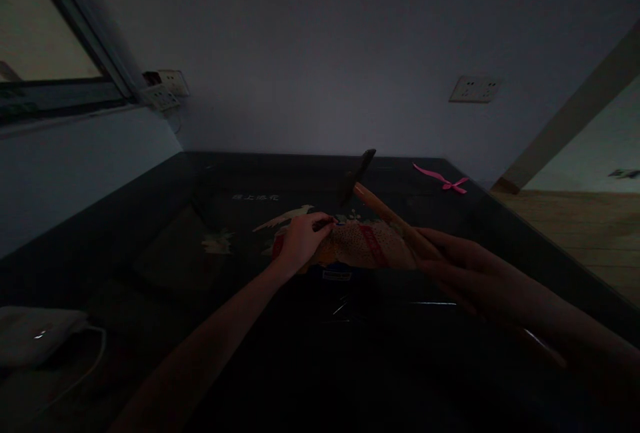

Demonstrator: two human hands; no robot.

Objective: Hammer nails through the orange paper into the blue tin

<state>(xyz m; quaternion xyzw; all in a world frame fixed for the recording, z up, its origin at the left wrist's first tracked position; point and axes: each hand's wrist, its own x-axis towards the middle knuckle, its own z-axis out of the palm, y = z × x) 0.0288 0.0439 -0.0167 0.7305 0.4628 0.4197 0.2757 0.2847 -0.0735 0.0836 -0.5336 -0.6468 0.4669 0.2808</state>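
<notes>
My right hand [460, 259] is wrapped round the wooden handle of a hammer [385, 209]. Its dark head is raised at the upper left end, above the far edge of a patterned flat item [355, 246]. That item, dotted and orange with red bands, lies on the dark glossy table [150, 219]; whether it is a box or a packet I cannot tell. My left hand [305, 236] rests at its left part, thumb and fingers pinched together near the hammer head. What sits between those fingertips is too small and dark to name.
A pink ribbon [445, 181] lies at the table's back right. A white adapter-like block [40, 333] with a cable is at the near left. Wall sockets [475, 89] are on the back wall, and more sockets [167, 89] are by the window.
</notes>
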